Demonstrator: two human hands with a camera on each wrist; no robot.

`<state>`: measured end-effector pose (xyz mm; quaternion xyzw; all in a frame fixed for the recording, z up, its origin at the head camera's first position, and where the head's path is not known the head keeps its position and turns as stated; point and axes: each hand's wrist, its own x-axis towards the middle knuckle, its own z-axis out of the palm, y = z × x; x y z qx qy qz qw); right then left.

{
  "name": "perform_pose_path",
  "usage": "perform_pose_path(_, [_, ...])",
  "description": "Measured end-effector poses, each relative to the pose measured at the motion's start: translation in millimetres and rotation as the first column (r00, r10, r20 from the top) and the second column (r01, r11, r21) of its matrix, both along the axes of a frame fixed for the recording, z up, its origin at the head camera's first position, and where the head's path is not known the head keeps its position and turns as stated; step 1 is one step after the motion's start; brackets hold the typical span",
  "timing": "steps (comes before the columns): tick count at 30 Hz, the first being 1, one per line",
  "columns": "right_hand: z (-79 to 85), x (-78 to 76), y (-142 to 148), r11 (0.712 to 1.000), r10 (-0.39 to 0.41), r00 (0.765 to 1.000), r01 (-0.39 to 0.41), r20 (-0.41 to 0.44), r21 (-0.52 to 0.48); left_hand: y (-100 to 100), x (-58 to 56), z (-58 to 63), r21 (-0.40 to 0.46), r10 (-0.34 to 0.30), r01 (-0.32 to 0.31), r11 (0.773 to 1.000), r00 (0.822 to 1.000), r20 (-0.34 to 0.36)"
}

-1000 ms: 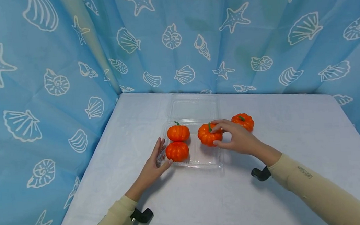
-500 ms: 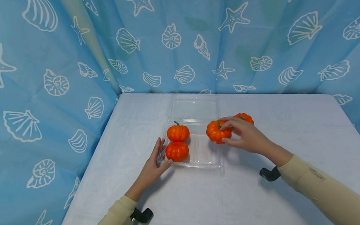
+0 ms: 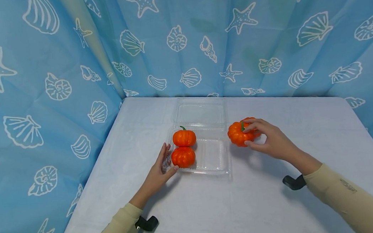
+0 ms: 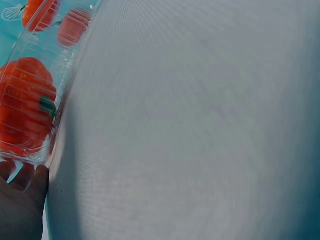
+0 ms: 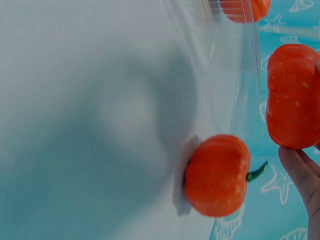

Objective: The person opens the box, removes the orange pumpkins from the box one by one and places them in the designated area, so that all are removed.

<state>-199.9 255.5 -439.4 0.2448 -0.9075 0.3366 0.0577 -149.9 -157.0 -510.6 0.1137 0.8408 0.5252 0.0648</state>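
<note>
In the head view my left hand (image 3: 158, 171) lies at the front left corner of a clear plastic clamshell container (image 3: 212, 154). Its fingers run straight along the side wall and its thumb touches the front rim. Two orange toy pumpkins, a rear one (image 3: 184, 138) and a front one (image 3: 183, 157), sit in the container's left half. To the right of the container, my right hand (image 3: 271, 141) grips another toy pumpkin (image 3: 236, 134) above the table, green stem up. Behind that is one more pumpkin (image 5: 218, 175), mostly hidden in the head view, resting on the table in the right wrist view.
The container's clear lid (image 3: 200, 112) lies folded back toward the rear edge of the white-covered table (image 3: 192, 208). A blue curtain (image 3: 157, 57) with white sea shells hangs behind and to the left. Black wrist cameras (image 3: 147, 224) stick out below both forearms.
My right hand has carried the gripped pumpkin rightward, from over the container's right half to outside it, overlapping the pumpkin behind. My left hand and the container stay put.
</note>
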Motion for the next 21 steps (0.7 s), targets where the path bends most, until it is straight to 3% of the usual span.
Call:
perform_pose_path(8, [-4.4, 4.3, 23, 0.999, -0.03, 0.999, 0.029, -0.033, -0.033, 0, 0.6, 1.1, 0.001, -0.001, 0.001, 1.0, 1.0, -0.011])
perform_pose_path(21, [-10.5, 11.1, 55, 0.987, -0.162, 0.987, 0.163, 0.014, -0.013, -1, -0.1, -1.1, 0.016, -0.003, 0.004, 1.0, 1.0, -0.012])
